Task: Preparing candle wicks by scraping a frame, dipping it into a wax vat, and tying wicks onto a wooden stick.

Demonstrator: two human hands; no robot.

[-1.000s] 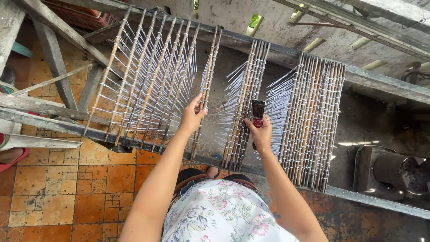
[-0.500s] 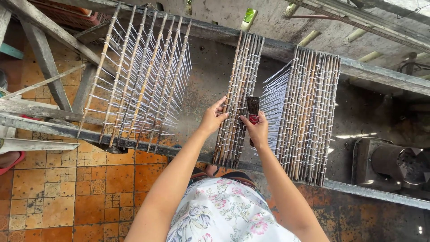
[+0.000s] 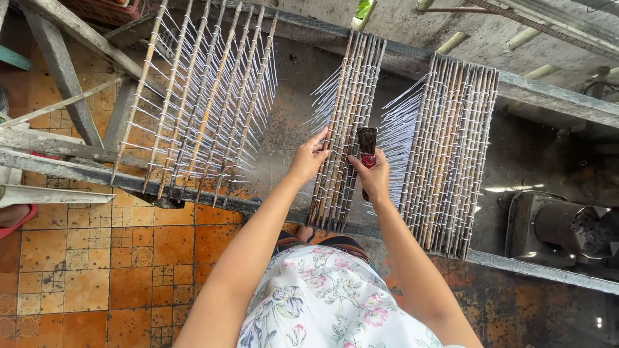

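Note:
My left hand [image 3: 309, 157] grips the left edge of a tight bundle of bamboo rods [image 3: 344, 129] strung with thin white sticks, lying across two grey rails. My right hand [image 3: 374, 176] holds a dark flat brush [image 3: 367, 143] with a red handle against the right side of that bundle. A wider packed group of the same rods [image 3: 448, 154] lies just to the right. On the left, several spread-out rods [image 3: 200, 103] with white sticks rest on the same rails.
The near rail [image 3: 77, 171] and the far rail [image 3: 548, 93] carry the rods. A dark metal stove [image 3: 567, 229] stands at the right. Orange floor tiles [image 3: 97, 258] lie at the lower left. Grey wooden beams [image 3: 64, 71] cross at the upper left.
My left hand slid one separate rod rightwards until it joined the middle bundle. My right hand stayed at the bundle with the brush.

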